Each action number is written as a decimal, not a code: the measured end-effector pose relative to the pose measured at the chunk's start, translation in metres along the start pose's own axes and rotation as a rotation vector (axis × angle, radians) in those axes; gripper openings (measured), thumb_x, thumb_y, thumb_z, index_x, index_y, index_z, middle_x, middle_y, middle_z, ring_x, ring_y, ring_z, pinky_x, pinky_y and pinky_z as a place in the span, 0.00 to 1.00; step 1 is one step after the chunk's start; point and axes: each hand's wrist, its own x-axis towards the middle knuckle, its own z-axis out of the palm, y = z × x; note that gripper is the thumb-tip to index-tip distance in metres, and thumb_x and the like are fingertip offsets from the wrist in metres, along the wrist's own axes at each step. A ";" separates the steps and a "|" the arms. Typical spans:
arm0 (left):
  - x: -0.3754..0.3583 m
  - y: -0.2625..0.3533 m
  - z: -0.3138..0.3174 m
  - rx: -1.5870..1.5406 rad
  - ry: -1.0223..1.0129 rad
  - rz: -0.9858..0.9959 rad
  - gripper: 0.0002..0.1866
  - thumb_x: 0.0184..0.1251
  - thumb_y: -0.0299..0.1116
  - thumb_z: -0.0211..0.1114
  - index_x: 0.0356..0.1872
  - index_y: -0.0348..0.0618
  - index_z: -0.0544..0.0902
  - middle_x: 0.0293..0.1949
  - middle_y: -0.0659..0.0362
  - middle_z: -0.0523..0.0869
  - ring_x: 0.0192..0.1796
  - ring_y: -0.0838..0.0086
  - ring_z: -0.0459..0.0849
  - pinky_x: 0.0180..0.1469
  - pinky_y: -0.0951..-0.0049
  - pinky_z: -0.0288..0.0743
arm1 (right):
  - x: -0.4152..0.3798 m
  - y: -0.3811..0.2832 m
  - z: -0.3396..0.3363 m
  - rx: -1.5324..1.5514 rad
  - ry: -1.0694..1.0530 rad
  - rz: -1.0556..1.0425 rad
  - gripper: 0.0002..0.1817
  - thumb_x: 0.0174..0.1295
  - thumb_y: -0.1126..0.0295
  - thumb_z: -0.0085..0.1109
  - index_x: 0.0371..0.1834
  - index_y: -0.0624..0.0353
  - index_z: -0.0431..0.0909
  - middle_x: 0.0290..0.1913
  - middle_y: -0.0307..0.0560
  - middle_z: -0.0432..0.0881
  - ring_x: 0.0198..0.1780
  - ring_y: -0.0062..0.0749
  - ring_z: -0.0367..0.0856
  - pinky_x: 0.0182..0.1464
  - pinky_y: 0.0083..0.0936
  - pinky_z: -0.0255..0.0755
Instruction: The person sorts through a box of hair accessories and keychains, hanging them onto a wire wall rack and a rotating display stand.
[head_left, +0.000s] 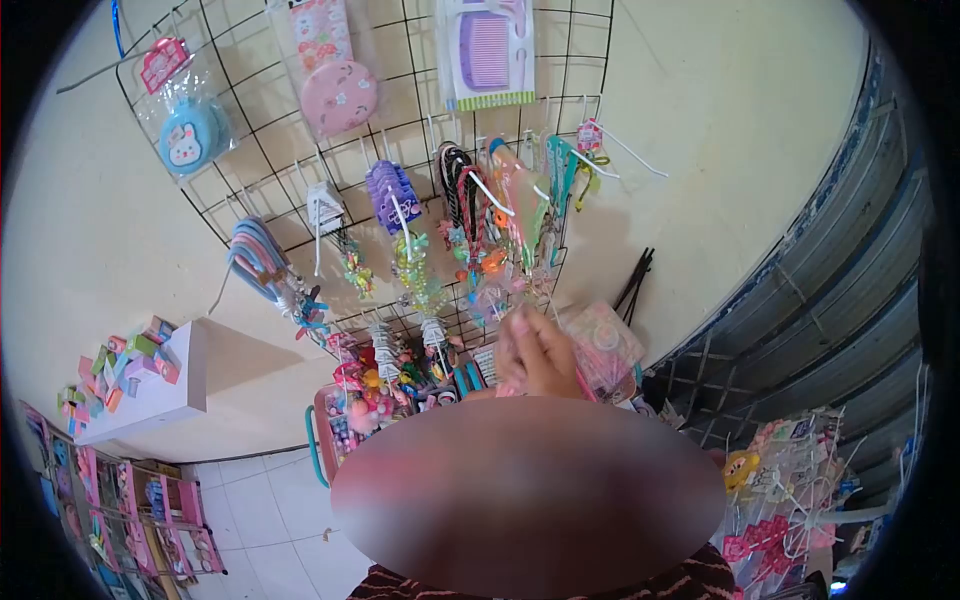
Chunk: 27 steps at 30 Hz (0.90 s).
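While what seems my right hand is raised below hanging trinkets, fingers curled nearly closed, clear packet sits by fingertips; whether pinched, can't tell. Pink packet just right of hand, basket lower left. Left hand unseen. Crowded hooks call for light, snag-free handling.

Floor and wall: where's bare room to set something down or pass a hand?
Set down: floor tiles between pink rack and basket, bar one small bit. Pass: wall between grid and shutter, above the black sticks. Crowded: hooks above the hand; basket.
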 end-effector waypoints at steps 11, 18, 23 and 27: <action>-0.031 -0.017 -0.024 0.064 0.276 -0.016 0.17 0.54 0.27 0.54 0.46 0.39 0.66 0.41 0.58 0.71 0.37 0.79 0.72 0.35 0.83 0.66 | 0.095 0.038 -0.013 -0.270 0.280 -0.229 0.12 0.62 0.64 0.36 0.31 0.61 0.65 0.14 0.32 0.58 0.14 0.12 0.56 0.13 0.10 0.52; -0.073 -0.029 -0.060 -0.084 0.414 -0.101 0.10 0.56 0.23 0.51 0.41 0.38 0.68 0.37 0.62 0.72 0.36 0.83 0.69 0.38 0.84 0.63 | 0.099 0.060 -0.008 -0.692 0.467 -0.362 0.12 0.56 0.69 0.42 0.37 0.68 0.66 0.28 0.60 0.69 0.31 0.51 0.67 0.35 0.37 0.60; -0.060 -0.057 -0.063 -0.093 0.252 -0.251 0.09 0.57 0.25 0.51 0.40 0.38 0.68 0.36 0.62 0.73 0.36 0.82 0.70 0.37 0.83 0.64 | -0.025 0.042 -0.012 -1.014 0.311 -0.374 0.18 0.56 0.65 0.43 0.44 0.68 0.64 0.42 0.63 0.70 0.42 0.52 0.68 0.45 0.34 0.61; -0.039 -0.066 -0.033 -0.067 -0.069 -0.192 0.08 0.57 0.25 0.51 0.38 0.37 0.69 0.34 0.61 0.74 0.32 0.82 0.70 0.34 0.84 0.64 | -0.144 0.013 -0.040 -1.011 0.150 0.064 0.18 0.55 0.70 0.46 0.49 0.64 0.63 0.43 0.55 0.73 0.44 0.41 0.72 0.44 0.28 0.65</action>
